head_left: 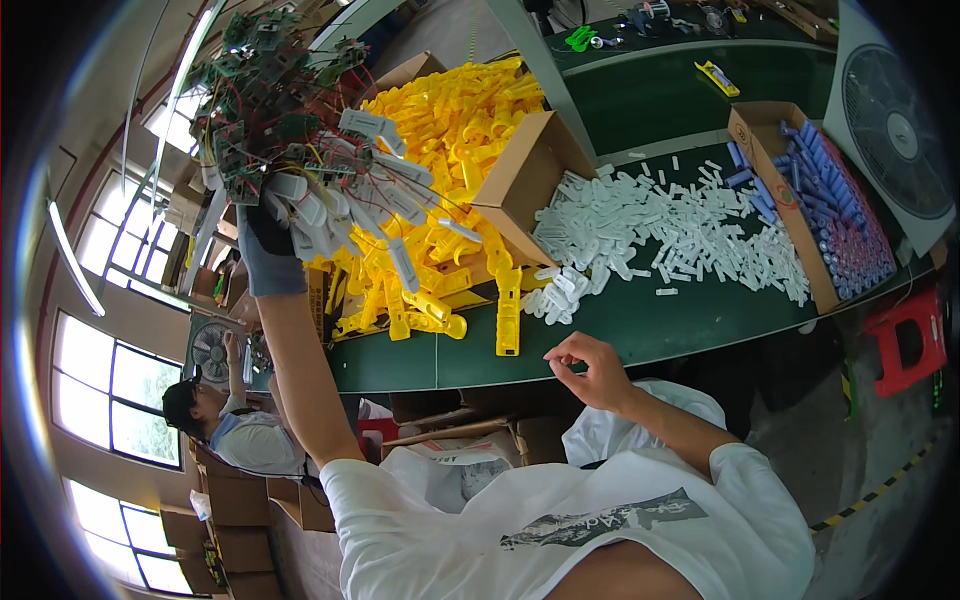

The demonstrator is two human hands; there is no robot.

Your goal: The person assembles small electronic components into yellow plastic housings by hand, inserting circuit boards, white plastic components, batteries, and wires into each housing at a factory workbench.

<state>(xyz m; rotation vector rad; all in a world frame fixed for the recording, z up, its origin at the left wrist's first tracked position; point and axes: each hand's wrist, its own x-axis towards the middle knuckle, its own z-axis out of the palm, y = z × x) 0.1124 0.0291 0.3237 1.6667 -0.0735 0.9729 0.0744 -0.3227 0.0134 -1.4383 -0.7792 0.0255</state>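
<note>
High at the upper left, my left hand (270,250), in a grey and dark glove, is closed on a large bundle of wired circuit boards (270,120). Red and dark wires run through the bundle, and white plastic pieces (390,205) dangle from it; my fingers are mostly hidden by them. My bare right hand (597,372) hovers by the front edge of the green table (460,365). Its fingers are loosely bent, thumb apart from the index finger, with nothing seen in them. Just left of it, a yellow plastic casing (508,315) lies on the table edge.
A big heap of yellow casings (470,120) fills the area behind the bundle. An open cardboard box (540,180) stands beside small white parts (600,220). At right are a box of blue-purple cylinders (825,200) and a fan (898,115). Another person (245,430) works at far left.
</note>
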